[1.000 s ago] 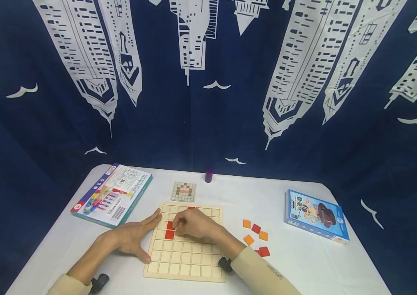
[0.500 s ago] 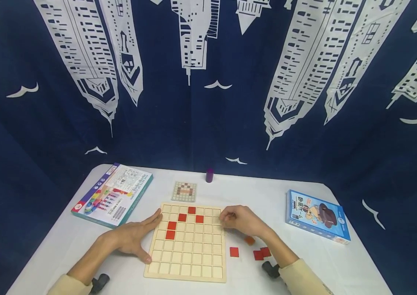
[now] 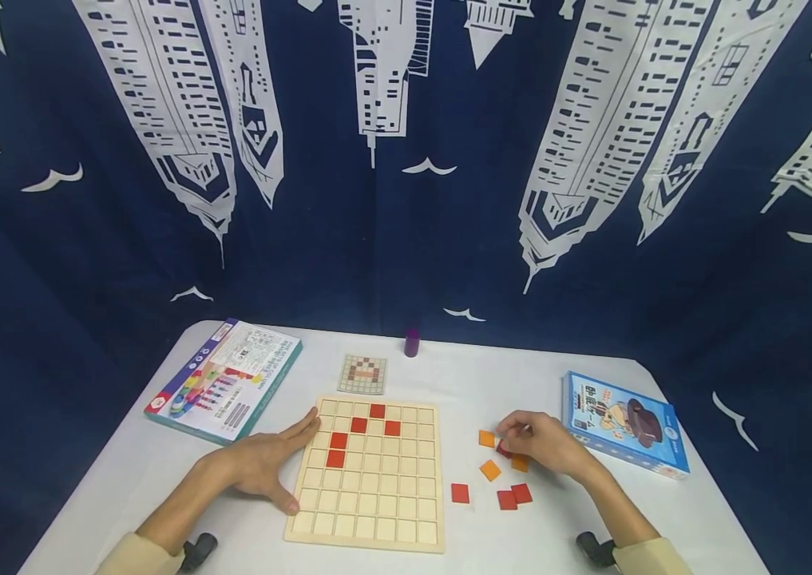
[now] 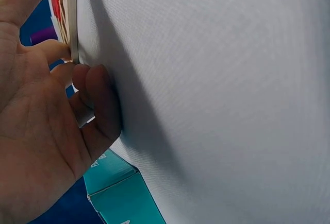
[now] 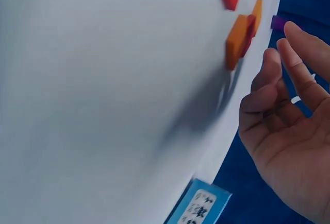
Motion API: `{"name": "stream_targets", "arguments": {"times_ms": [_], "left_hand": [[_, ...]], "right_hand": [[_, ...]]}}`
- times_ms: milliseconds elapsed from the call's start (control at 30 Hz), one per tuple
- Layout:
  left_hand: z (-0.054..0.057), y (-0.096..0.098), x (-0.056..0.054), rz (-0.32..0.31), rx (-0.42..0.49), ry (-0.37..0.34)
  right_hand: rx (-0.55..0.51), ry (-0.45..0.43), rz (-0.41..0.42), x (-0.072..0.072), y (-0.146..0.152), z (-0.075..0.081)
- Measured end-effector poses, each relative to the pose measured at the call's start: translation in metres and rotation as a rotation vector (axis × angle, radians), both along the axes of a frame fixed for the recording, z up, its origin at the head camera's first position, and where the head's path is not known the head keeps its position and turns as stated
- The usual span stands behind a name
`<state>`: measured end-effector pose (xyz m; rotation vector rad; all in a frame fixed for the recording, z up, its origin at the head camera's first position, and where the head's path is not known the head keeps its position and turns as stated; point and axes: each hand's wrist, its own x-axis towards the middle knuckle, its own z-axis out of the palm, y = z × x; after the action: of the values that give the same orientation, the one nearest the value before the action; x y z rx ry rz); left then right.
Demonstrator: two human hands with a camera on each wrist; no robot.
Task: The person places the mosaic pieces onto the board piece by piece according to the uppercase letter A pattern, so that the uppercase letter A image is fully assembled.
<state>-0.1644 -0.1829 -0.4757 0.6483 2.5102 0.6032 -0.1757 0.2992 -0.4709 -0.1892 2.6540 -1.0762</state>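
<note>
A wooden grid board (image 3: 368,507) lies in the middle of the table, with several red square tiles (image 3: 338,440) in its upper left cells. My left hand (image 3: 258,467), fingers spread, touches the board's left edge; the board's edge (image 4: 73,18) also shows in the left wrist view. To the right of the board, my right hand (image 3: 538,442) hovers over a loose red tile (image 3: 503,450) and an orange tile (image 3: 520,463), partly covering them. In the right wrist view its fingers are loosely bent near these tiles and hold nothing.
More loose orange tiles (image 3: 490,470) and red tiles (image 3: 460,493) lie right of the board. A pattern card (image 3: 362,374) and a purple cylinder (image 3: 412,343) stand behind it. A flat game box (image 3: 226,379) lies at left, a blue box (image 3: 624,423) at right.
My right hand has left the board and moved right to the loose tiles. A red tile now lies apart beside the board's right edge. My left hand stays at the board.
</note>
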Motion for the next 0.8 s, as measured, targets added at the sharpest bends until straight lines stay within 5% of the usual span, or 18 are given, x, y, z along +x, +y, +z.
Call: {"name": "stream_targets", "arguments": {"times_ms": [333,800], "left_hand": [[0.0,-0.001,-0.001,-0.005,0.011,0.0],[-0.001,-0.001,0.0,-0.004,0.014,-0.001]], "right_hand": [[0.067,0.017,-0.082,0.001,0.005,-0.017],[0.111,0.051,-0.075,0.005,0.0,-0.015]]}}
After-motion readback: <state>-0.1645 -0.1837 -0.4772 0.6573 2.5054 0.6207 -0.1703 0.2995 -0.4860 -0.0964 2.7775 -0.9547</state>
